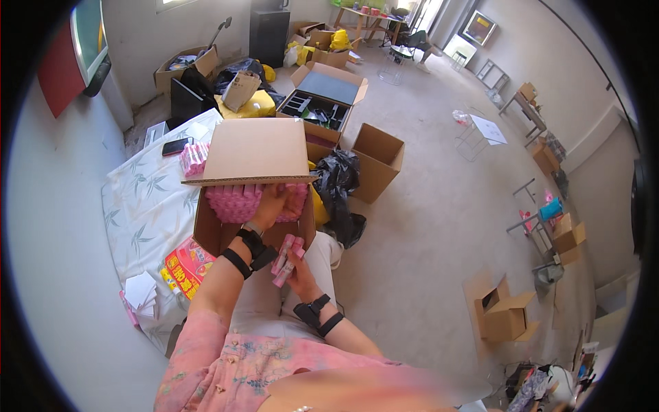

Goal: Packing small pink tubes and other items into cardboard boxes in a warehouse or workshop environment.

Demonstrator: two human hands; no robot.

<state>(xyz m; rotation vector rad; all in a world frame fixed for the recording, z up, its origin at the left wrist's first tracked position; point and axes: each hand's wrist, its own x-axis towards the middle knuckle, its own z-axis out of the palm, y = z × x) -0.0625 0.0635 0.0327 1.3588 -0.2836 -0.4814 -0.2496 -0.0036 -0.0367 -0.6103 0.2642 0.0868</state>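
Seeing grey floor between pale walls; catching bright daylight at the far end. Spotting a wooden-legged table there.

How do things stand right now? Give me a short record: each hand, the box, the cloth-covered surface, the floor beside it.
Left hand: left hand reaching into the box at the packed pink tubes; grip unclear
Right hand: right hand holding a few loose pink tubes
Box: cardboard box, one flap raised
Surface: patterned cloth bearing a phone, a pink bundle, a red-and-yellow package, white papers
Floor beside: black plastic bag, open carton
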